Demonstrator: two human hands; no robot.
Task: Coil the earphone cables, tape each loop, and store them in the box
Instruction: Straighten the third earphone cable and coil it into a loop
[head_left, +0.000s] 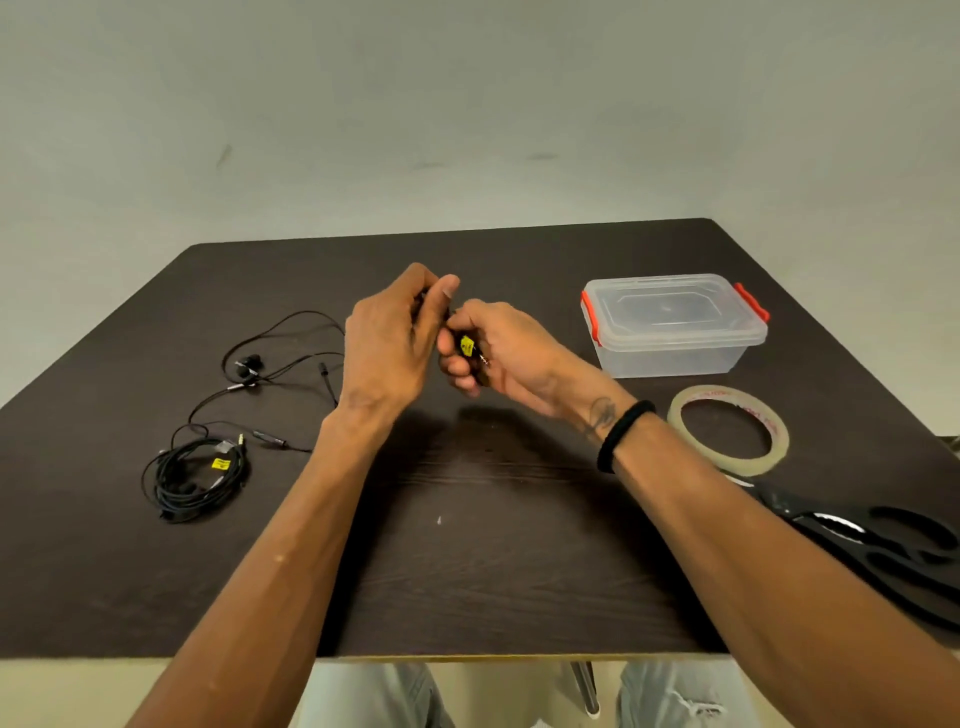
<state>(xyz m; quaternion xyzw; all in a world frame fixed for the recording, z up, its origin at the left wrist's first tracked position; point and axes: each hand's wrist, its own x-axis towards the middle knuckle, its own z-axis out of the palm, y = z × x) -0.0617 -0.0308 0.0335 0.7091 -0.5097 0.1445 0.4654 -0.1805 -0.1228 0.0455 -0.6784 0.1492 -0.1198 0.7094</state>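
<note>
Above the middle of the dark table (467, 545), my left hand (387, 348) and my right hand (498, 351) meet, both closed on a black earphone cable with a yellow tag (467, 345); its plug pokes out of my right fist. The cable's loose end with the earbuds (249, 366) trails across the table to the left. A second black earphone cable (195, 478), coiled, lies at the front left with its own yellow tag. The clear plastic box (675, 325) with red clips stands at the back right, lid on.
A roll of clear tape (727, 430) lies flat in front of the box. Black scissors (883, 551) lie near the table's right edge, close to my right forearm. A wall rises behind the table.
</note>
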